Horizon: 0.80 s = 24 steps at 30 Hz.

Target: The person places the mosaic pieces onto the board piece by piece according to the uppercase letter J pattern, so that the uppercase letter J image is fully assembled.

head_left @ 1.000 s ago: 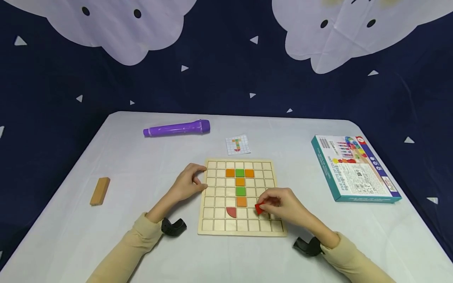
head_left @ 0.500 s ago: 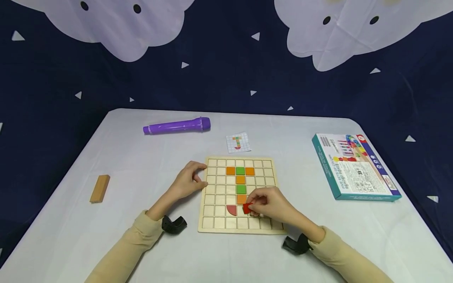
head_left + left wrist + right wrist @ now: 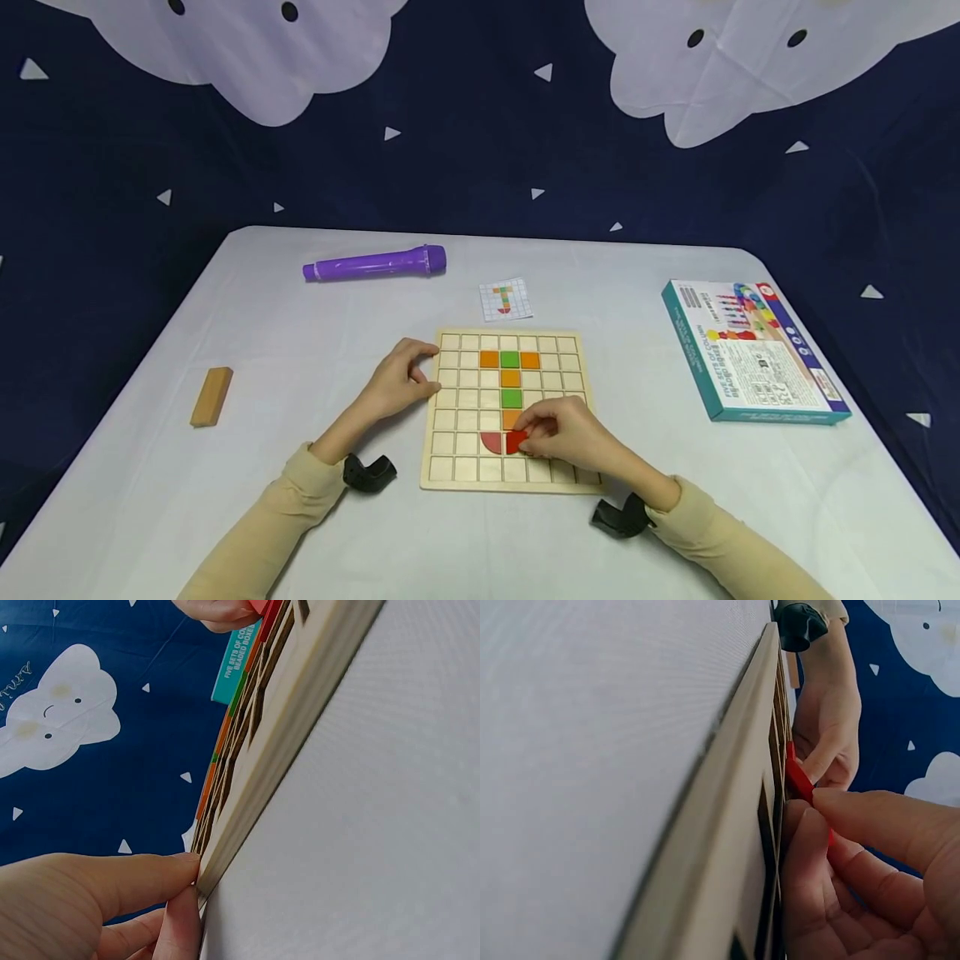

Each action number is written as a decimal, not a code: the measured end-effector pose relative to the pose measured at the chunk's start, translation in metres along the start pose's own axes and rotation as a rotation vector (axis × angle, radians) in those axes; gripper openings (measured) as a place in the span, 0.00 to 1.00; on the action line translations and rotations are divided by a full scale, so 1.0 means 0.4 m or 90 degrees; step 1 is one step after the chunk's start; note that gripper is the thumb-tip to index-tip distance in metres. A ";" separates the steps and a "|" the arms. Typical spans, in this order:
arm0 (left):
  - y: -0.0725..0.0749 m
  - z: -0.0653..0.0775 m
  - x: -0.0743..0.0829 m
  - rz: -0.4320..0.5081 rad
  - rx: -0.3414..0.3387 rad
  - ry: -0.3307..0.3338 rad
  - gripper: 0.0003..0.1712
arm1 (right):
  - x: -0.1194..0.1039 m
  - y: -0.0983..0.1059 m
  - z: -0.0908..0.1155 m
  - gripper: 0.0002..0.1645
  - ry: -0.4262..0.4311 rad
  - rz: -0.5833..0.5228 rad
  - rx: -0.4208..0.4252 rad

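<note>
A wooden grid board (image 3: 467, 471) lies mid-table, bearing orange and green square tiles. My left hand (image 3: 393, 383) rests at its left edge, thumb and index fingertips touching it a little apart. The left wrist view shows that thumb (image 3: 142, 879) against the board's rim. Between thumb and fingers, my right hand (image 3: 566, 433) pinches a red tile (image 3: 514, 442) over the grid, below the lowest orange square (image 3: 512, 418). The fingertips hide part of its outline. Immediately left of it lies a pinkish-red quarter-circle tile (image 3: 492, 442) in a cell.
Behind the board lies a printed pattern card (image 3: 506, 300). A purple toy microphone (image 3: 375, 264) lies at the back left, a wooden block (image 3: 212, 397) at the left. A teal-edged box (image 3: 757, 354) sits at the right. Black wrist devices (image 3: 370, 474) are on both arms.
My right hand has moved left with the red tile, bringing it beside the pinkish-red quarter-circle. My left hand has stayed at the board's edge. The head view has shifted slightly.
</note>
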State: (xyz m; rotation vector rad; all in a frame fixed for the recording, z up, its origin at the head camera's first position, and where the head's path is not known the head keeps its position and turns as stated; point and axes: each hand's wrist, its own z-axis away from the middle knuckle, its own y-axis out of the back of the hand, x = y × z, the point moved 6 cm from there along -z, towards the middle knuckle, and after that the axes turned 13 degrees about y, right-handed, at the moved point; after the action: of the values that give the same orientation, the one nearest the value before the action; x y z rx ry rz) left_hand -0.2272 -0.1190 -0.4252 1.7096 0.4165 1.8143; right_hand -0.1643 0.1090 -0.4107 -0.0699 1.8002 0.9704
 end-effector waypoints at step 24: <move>-0.007 0.008 -0.015 0.002 -0.003 0.015 0.31 | -0.030 -0.016 0.002 0.05 0.092 0.124 0.019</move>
State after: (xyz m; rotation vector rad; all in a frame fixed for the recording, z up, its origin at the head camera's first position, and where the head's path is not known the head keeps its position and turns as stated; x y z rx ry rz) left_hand -0.2236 -0.1211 -0.4313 1.6889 0.4193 1.8372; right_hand -0.1553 0.1009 -0.4049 0.0565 1.9807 1.0984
